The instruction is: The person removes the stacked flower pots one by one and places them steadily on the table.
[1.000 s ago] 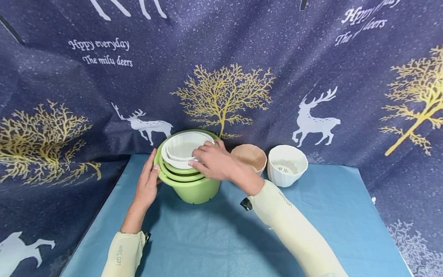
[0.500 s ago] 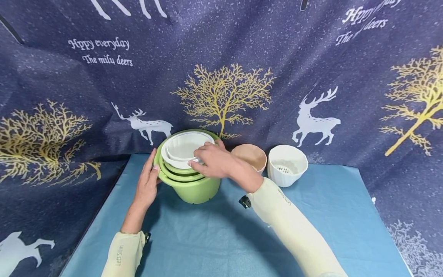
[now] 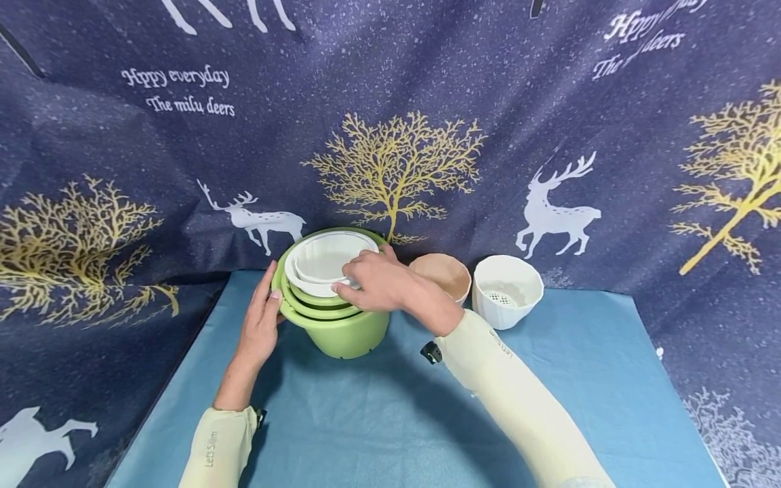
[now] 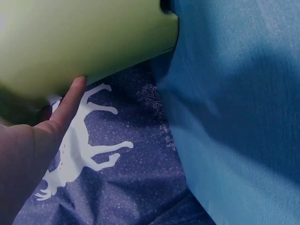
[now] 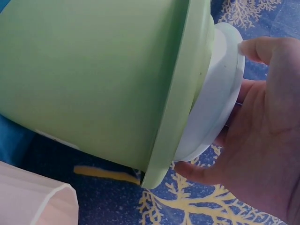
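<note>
- While the left hand (image 3: 261, 329) presses on the big green pot (image 3: 349, 339), the right hand (image 3: 379, 281) has the white pot (image 3: 314, 289) by its rim.
- The right hand is the near one for the white pot. Its grip is pinched over the edge: the thumb is on the side close to the person, and the fingers reach over the rim. Some fingertips are hidden.
- From that grip, most of the white pot lies to the left. The grip has just the right side of the round rim, not the middle.
- A smaller white pot (image 3: 325, 261) sits inside the white pot. It is hard to tell if the right hand pinches both rims or only one.
- Both white pots sit in the top of the green stack (image 3: 323, 313), and the big green pot is on the outside, on the table (image 3: 390, 420).
- The pots are round, so the long line seems to go from the bottom of the big green pot up to its mouth. The white rim looks a bit slanted next to the green rim.
- The left hand's fingers are spread straight along the left side, with the thumb by the green rim.
- A peach pot (image 3: 445, 270) is close to the right wrist, partly behind it. A ribbed pot (image 3: 506, 312) is just beside the peach pot.
</note>
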A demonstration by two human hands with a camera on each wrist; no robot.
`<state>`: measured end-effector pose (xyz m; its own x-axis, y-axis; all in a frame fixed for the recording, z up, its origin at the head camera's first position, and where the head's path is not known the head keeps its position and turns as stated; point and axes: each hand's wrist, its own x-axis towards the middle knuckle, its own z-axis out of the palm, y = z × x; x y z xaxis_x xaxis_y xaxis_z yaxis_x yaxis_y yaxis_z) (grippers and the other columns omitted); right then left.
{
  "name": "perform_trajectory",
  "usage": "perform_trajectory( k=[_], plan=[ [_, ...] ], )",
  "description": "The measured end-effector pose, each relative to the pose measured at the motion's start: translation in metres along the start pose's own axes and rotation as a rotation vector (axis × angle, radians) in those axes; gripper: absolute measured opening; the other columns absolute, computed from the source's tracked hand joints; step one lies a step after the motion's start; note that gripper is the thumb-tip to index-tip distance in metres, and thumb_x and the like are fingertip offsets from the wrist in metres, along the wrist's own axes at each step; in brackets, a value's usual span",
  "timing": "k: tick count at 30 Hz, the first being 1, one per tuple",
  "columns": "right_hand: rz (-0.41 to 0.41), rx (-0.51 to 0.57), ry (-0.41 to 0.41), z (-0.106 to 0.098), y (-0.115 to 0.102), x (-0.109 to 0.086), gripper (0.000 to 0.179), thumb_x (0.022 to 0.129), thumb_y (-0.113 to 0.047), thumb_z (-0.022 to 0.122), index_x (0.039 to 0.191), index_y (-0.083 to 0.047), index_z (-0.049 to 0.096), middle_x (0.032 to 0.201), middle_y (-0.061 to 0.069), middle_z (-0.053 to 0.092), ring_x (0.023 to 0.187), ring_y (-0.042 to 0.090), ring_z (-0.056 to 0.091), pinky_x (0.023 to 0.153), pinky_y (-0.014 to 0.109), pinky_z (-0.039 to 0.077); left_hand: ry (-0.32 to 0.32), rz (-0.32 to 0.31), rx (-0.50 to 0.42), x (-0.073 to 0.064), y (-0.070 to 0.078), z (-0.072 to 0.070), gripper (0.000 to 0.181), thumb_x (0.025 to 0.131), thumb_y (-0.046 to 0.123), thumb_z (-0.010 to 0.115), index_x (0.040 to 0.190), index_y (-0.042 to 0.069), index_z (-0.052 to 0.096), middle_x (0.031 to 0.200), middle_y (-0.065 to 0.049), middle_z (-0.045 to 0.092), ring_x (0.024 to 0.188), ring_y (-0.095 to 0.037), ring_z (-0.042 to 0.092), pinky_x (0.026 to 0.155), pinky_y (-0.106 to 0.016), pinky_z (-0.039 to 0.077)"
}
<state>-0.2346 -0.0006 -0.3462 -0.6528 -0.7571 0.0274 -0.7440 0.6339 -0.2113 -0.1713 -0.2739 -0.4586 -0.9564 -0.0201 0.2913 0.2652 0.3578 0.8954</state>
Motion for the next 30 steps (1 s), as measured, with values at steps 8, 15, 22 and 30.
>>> perform_trajectory(
  k=[8,15,22,30],
  plan=[
    [-0.014,-0.006,0.025,-0.0008,-0.0005,-0.0007,0.039,0.111,-0.051,0.046,0.107,-0.020,0.071,0.115,-0.004,0.071,0.120,0.021,0.059,0.113,0.065,0.032,-0.001,-0.009,0.011,0.0015,-0.0001,0.0005,0.055,0.119,0.028,0.031,0.172,0.024,0.018,0.176,-0.011,0.015,0.148,-0.038,0.038,0.086,-0.008,0.050],
    [-0.038,-0.042,0.078,-0.0021,-0.0001,-0.0006,0.038,0.109,-0.049,0.050,0.087,-0.022,0.063,0.095,-0.006,0.068,0.107,0.019,0.062,0.112,0.063,0.036,0.000,-0.014,0.007,0.0011,0.0004,0.0002,0.056,0.119,0.027,0.031,0.172,0.024,0.017,0.175,-0.013,0.015,0.146,-0.039,0.039,0.086,-0.008,0.050],
    [-0.051,-0.067,0.104,-0.0027,0.0003,-0.0011,0.039,0.108,-0.050,0.053,0.082,-0.022,0.060,0.088,-0.007,0.066,0.098,0.017,0.062,0.107,0.059,0.040,0.004,-0.006,-0.005,0.0005,0.0007,0.0008,0.056,0.119,0.027,0.032,0.172,0.022,0.018,0.175,-0.012,0.015,0.146,-0.039,0.039,0.087,-0.008,0.050],
    [-0.073,-0.078,0.154,-0.0042,0.0004,-0.0017,0.038,0.105,-0.050,0.059,0.082,-0.020,0.064,0.087,-0.007,0.068,0.092,0.016,0.064,0.096,0.052,0.046,0.007,0.008,-0.053,0.0010,-0.0011,0.0011,0.055,0.118,0.026,0.032,0.172,0.018,0.019,0.175,-0.010,0.018,0.140,-0.021,0.046,0.092,-0.012,0.052]
  ],
)
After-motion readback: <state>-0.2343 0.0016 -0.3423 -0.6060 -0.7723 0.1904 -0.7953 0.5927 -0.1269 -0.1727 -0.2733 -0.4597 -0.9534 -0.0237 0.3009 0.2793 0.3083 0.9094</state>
